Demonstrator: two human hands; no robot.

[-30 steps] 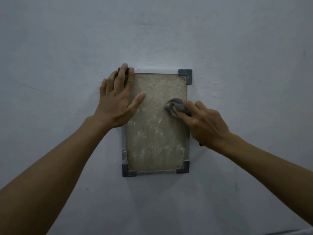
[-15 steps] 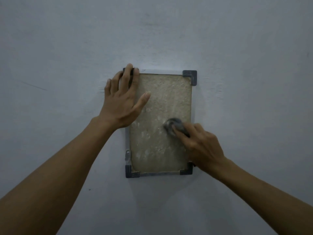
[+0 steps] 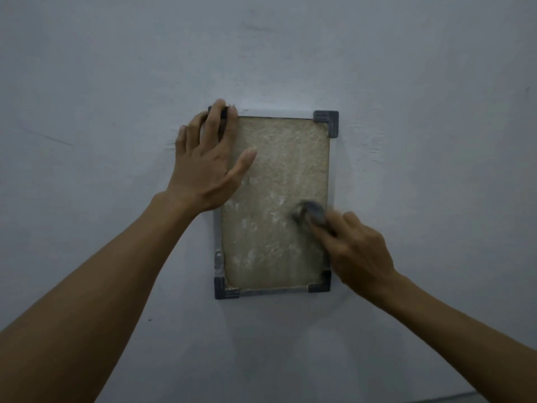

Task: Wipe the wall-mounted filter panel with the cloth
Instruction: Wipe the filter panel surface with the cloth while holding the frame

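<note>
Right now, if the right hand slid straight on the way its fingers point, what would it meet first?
The right hand points up and left across the filter panel, cloth leading. Likely only bare filter surface first; farther along that line, the left hand's thumb.

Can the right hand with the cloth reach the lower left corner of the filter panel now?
Probably yes: the right hand holds the cloth on the filter panel, and nothing covers the lower left corner.
</note>
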